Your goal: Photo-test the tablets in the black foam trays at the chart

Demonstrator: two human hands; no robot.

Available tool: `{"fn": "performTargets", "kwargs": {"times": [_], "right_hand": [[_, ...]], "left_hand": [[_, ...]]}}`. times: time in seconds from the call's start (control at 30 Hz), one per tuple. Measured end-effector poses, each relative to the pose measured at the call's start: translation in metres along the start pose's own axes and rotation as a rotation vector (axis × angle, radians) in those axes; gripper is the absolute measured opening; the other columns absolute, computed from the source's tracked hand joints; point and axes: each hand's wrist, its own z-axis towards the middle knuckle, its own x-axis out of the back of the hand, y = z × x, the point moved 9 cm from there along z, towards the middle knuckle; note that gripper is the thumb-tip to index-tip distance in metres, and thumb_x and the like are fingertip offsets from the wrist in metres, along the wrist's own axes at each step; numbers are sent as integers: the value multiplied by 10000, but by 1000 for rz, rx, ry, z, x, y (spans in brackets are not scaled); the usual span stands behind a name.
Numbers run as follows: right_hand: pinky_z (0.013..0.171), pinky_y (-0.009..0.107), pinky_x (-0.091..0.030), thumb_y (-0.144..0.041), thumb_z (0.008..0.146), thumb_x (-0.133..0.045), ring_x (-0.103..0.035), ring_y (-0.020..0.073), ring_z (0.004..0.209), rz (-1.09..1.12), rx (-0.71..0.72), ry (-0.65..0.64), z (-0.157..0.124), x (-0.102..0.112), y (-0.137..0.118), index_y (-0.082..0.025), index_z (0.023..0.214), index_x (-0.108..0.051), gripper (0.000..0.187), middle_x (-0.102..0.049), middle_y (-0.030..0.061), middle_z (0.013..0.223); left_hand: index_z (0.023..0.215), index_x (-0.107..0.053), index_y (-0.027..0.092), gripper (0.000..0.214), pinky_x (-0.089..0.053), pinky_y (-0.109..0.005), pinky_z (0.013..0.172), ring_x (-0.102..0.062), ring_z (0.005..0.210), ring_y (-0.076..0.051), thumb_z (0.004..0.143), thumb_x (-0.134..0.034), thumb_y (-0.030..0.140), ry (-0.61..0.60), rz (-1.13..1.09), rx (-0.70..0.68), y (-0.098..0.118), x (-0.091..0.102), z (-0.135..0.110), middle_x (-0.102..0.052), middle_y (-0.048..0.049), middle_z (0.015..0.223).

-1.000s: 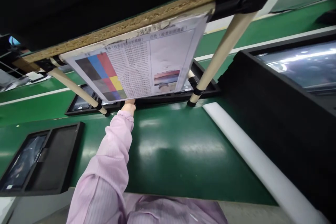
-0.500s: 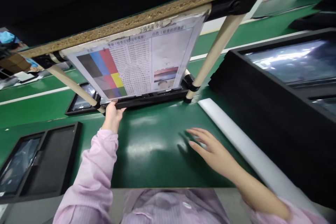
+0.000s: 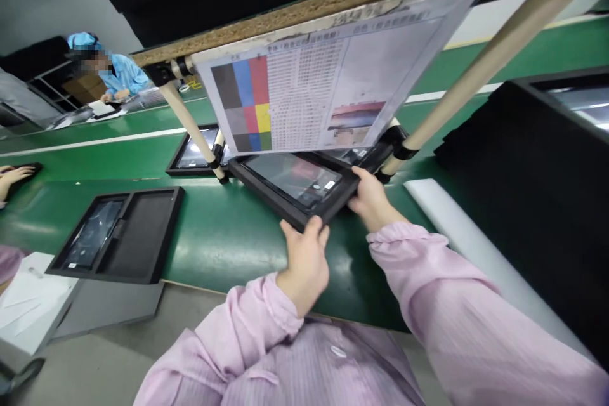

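Observation:
A black foam tray holding a dark glossy tablet-like panel sits at an angle under the shelf, its near corner toward me. My left hand is closed on that near corner, thumb on top. My right hand grips the right corner, its fingers partly hidden beneath. The hanging printed sheet covers the tray's far edge. Behind it, another dark tray with a panel shows in part.
Pale posts hold up the shelf. A white foam strip and a tall black tray stack stand right. A two-compartment tray lies left, one side holding a panel. A co-worker in blue sits far left, another person's hand nearer.
The tray has come out toward me and turned at an angle. My left hand moved to its near corner; my right hand went from above the table to its right corner. The view shifted left.

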Motion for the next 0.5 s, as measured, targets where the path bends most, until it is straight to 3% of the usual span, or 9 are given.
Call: {"fn": "performTargets", "kwargs": {"times": [0.1,0.2,0.33,0.5], "right_hand": [[603,330,-615,-217,874,-573,-634,175,555,-68,-66,12,-8,14,-14,-194,938,-577,68,-649,-7,623],[587,343,-613,-166,857,-549,-633,195,530,-121,-123,-11,-27,22,-17,-168,885,-607,65,-645,23,579],[623,342,-614,-145,835,-596,-665,197,584,-146,-177,-110,-60,24,-5,-178,904,-622,81,-695,30,662],[637,370,-615,-302,916,-576,-701,222,692,-133,-209,-174,-82,25,5,-173,976,-630,152,-724,83,807]], "left_hand": [[1037,-441,250,486,-537,-390,999,-691,1034,-156,722,-747,43,-65,-19,121,-34,-6,-30,-681,-50,1175],[1038,-458,253,493,-524,-370,1027,-693,1023,-141,716,-783,67,-96,-39,188,-45,0,-53,-694,-40,1183],[1034,-545,249,481,-521,-398,1054,-700,1050,-172,683,-855,140,-83,44,197,-13,36,-75,-707,-26,1204],[944,-674,235,416,-539,-444,1043,-698,1112,-265,604,-906,178,65,179,226,38,115,-106,-749,-44,1137]]}}
